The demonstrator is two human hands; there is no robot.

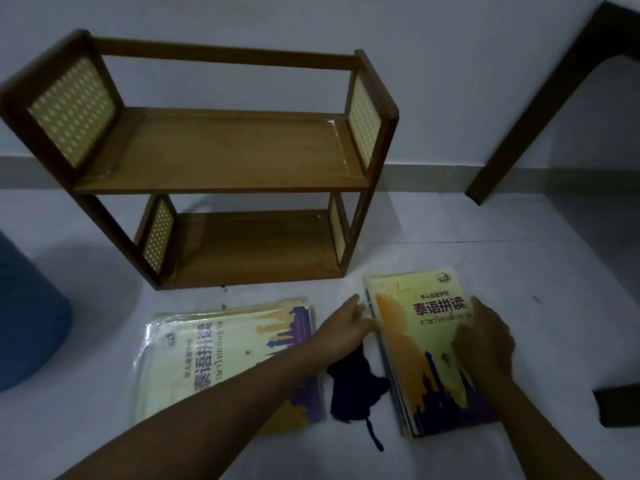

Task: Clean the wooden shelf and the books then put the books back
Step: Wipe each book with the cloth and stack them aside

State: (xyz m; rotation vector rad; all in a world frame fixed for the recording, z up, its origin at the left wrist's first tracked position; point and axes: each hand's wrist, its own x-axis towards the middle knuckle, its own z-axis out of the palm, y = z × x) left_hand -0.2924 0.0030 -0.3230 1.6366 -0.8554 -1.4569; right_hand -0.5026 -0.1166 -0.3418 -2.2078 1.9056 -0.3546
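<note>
The right hand lies flat, palm down, on the cover of the right stack of books, fingers spread and pressing rather than gripping. The left hand reaches across to the stack's left edge, its fingers loosely extended and touching the spines; whether they grasp anything cannot be told. The stack lies on the pale floor, near and to the right, its yellow and purple cover facing up.

Just beside it, between the two forearms, lies a crumpled dark cloth, touching the stack's lower left side. To the left, under the left forearm, a second stack of books with the same cover lies flat, turned sideways, the top one in a clear plastic sleeve.

Farther off stands the wooden shelf, upright against the wall, both boards bare. A blue object sits at the far left, and a dark furniture leg rises at the right.
</note>
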